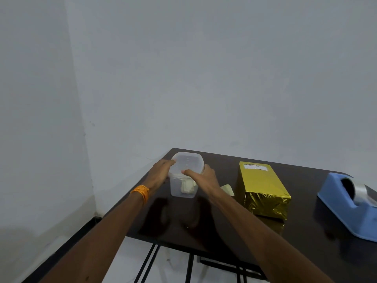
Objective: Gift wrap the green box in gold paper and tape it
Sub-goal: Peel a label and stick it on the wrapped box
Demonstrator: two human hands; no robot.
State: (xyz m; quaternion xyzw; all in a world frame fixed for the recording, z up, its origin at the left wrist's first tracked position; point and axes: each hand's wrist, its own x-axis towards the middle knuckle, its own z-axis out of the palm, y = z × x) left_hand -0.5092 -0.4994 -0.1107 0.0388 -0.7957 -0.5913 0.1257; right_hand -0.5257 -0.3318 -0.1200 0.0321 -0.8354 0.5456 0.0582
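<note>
Judging from how things lie, the wrapping looks done or very nearly so: the box (263,190) stands on the dark table (224,231) fully covered in gold paper (269,203), with no green showing on any face that can be seen. The near end is folded shut with creased corners, and a white patch sits on the far part of its top. Whether clear tape holds the seams cannot be told. The blue tape dispenser (346,205) rests at the far right, untouched.

Neither grip is on the box. Both hold a clear plastic tub (183,186) at the table's far left corner. The left grip (161,172), with an orange wristband (141,192) behind it, is wrapped round the tub's left side at the lid (187,163). The right grip (204,176) clasps the right side with its thumb laid over the lid's near edge. Pale folded pieces show inside the tub.

The box stands to the right of the right grip, near but apart from it, with a small scrap of paper (228,188) lying between them. What remains seems to be tidying up rather than wrapping.
</note>
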